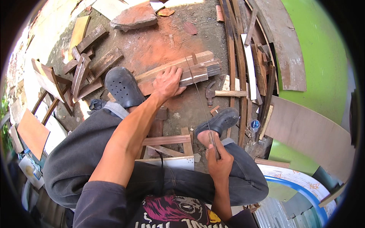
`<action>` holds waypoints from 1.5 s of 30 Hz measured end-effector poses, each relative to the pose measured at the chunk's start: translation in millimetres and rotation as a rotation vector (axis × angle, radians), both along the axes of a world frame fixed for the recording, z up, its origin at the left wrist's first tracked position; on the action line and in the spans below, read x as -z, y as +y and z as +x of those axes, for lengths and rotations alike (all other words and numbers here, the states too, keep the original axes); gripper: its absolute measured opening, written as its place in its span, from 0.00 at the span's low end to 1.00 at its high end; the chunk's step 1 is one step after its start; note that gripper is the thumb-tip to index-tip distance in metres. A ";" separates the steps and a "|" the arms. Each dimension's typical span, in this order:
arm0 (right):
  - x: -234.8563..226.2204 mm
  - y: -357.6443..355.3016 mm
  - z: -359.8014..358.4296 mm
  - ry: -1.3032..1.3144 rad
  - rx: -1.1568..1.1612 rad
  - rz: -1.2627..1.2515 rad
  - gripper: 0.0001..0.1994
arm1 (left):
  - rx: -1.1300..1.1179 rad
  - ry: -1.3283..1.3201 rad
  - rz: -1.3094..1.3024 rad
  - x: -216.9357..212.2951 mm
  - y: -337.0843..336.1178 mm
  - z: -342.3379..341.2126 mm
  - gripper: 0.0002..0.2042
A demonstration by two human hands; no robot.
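Note:
My left hand (167, 82) presses down on a bundle of wooden pieces, its fingers closed over the top of a wood strip (195, 74). A longer pale wood board (152, 72) lies along its far side. In my right hand (219, 162) is the handle of a handsaw (199, 95), near my right foot. The saw's thin blade is seen nearly edge-on and runs up and away, crossing the wood strip just right of my left fingers. How deep the blade sits in the wood I cannot tell.
A claw hammer (230, 93) lies right of the wood. My shoes (124, 87) flank the work. Wood offcuts (93, 57) are piled at left, and long dark planks (236, 49) run along the right. A flat stone (135, 17) sits at the far side. A small wooden frame (167, 140) stands close to me.

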State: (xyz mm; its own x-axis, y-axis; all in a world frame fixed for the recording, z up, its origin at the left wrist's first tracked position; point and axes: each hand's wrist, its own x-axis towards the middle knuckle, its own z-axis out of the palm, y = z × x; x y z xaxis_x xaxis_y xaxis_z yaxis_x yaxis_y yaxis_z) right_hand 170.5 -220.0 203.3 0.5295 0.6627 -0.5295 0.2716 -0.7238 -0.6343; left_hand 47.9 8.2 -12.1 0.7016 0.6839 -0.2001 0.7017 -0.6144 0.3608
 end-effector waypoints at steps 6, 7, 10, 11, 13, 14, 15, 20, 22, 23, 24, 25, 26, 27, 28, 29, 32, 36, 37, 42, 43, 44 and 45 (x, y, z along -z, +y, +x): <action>56.7 32.9 2.1 -0.052 -0.008 0.080 0.19 | 0.015 0.025 -0.024 -3.5 4.3 4.9 0.35; 43.6 28.4 2.0 -0.021 0.010 0.035 0.19 | 0.008 0.014 -0.023 -2.2 3.0 3.7 0.35; -5.0 -0.6 5.4 0.015 0.003 -0.072 0.19 | -0.026 -0.005 -0.027 0.7 0.9 -1.8 0.35; -12.4 -5.0 7.0 0.015 0.002 -0.099 0.19 | -0.028 -0.012 -0.026 1.7 2.4 -1.6 0.35; 6.2 -0.4 8.3 -0.044 -0.079 0.045 0.19 | -0.020 -0.051 -0.034 2.3 1.4 0.0 0.34; 22.0 9.6 8.9 -0.030 -0.077 0.033 0.19 | -0.016 -0.068 -0.037 2.7 1.1 0.3 0.34; 35.8 24.8 8.3 -0.010 -0.081 0.017 0.19 | -0.021 -0.098 0.014 6.4 -1.1 -2.2 0.34; 72.0 75.6 7.6 0.010 -0.036 0.056 0.19 | -0.016 -0.020 -0.078 7.9 1.2 -0.7 0.39; 34.5 40.2 5.2 0.004 -0.058 0.011 0.20 | -0.025 -0.027 -0.077 8.9 -0.5 -2.4 0.39; 18.5 14.5 6.2 -0.007 -0.105 0.002 0.20 | -0.038 -0.034 -0.074 9.5 -2.3 -5.6 0.39; 9.6 -3.8 8.3 -0.021 -0.141 -0.004 0.20 | -0.037 -0.030 -0.084 8.9 -3.6 -5.3 0.40; 11.1 -3.2 8.9 -0.016 -0.137 0.015 0.20 | -0.030 -0.025 -0.093 7.6 -4.4 -4.7 0.40; 13.3 -1.0 9.0 -0.010 -0.134 0.034 0.20 | -0.024 -0.020 -0.101 7.1 -3.6 -4.1 0.40; 27.0 6.4 8.1 0.009 -0.106 -0.002 0.20 | -0.027 -0.028 -0.092 9.4 2.8 -3.2 0.40; 38.4 19.5 5.5 0.029 -0.077 -0.040 0.20 | -0.026 -0.034 -0.095 11.3 4.4 -2.9 0.40; 60.6 52.0 1.3 0.048 -0.009 -0.136 0.20 | -0.010 -0.055 -0.103 10.7 1.2 2.6 0.40; 96.7 76.0 2.2 -0.124 -0.127 0.167 0.21 | -0.004 0.020 -0.187 2.4 3.7 1.3 0.40; 26.8 15.2 3.0 -0.043 -0.104 -0.049 0.21 | -0.044 -0.080 -0.060 10.7 -2.7 -5.9 0.40; 12.5 0.9 2.1 -0.035 -0.112 -0.041 0.21 | -0.041 -0.088 -0.058 11.9 -4.1 -6.3 0.39; 55.1 43.7 -4.1 -0.003 -0.033 -0.048 0.21 | -0.032 -0.064 -0.140 4.4 2.1 1.2 0.35; 84.9 63.7 -2.6 -0.067 -0.091 0.030 0.21 | -0.050 -0.073 -0.116 4.0 0.6 -2.4 0.33; 100.8 77.1 -4.3 -0.147 -0.129 0.114 0.21 | -0.041 -0.078 -0.098 4.0 0.6 -2.3 0.33; 90.9 78.8 -2.1 -0.045 -0.044 0.003 0.21 | -0.030 -0.084 -0.079 5.4 -0.8 -2.2 0.33</action>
State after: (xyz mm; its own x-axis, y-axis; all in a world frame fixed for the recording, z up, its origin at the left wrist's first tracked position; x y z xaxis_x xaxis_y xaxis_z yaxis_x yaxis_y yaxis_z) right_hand 168.3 -141.2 112.5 0.5232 0.6875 -0.5037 0.3311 -0.7085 -0.6232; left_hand 45.7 7.4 -17.5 0.6978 0.6891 -0.1955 0.6843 -0.5608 0.4661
